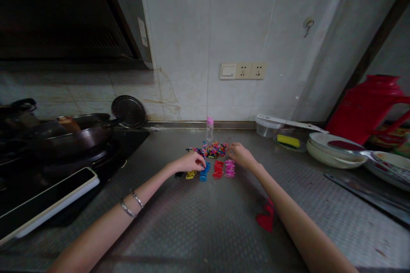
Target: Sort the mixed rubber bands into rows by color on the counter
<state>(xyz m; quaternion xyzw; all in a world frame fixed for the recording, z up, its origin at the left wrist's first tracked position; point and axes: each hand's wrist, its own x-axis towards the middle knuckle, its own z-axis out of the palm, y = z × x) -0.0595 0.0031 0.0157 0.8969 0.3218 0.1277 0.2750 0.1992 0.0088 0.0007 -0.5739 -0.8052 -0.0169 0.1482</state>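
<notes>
Small elastic bands lie on the metal counter. A mixed, many-coloured heap [213, 150] is at the back, with single-colour piles in front: black bands [180, 175], yellow bands [191, 175], blue bands [205, 172], red bands [218, 169] and pink bands [229, 168]. Over the blue pile's left side, my left hand [192, 162] has its thumb and fingertips closed together; anything between them is too small to tell. My right hand [241, 154] reaches the heap's right end, fingers bent in a pinch, their tips partly blurred. Behind the heap stands a clear bottle [209, 131] with a pink cap.
A red heart-shaped piece [266, 218] lies beside my right forearm. Left are a pan [77, 134] on the stove and a white-edged device [51, 204]. Stacked bowls [335, 155], a yellow sponge [288, 140], a knife [368, 198] and a red thermos [365, 111] stand right.
</notes>
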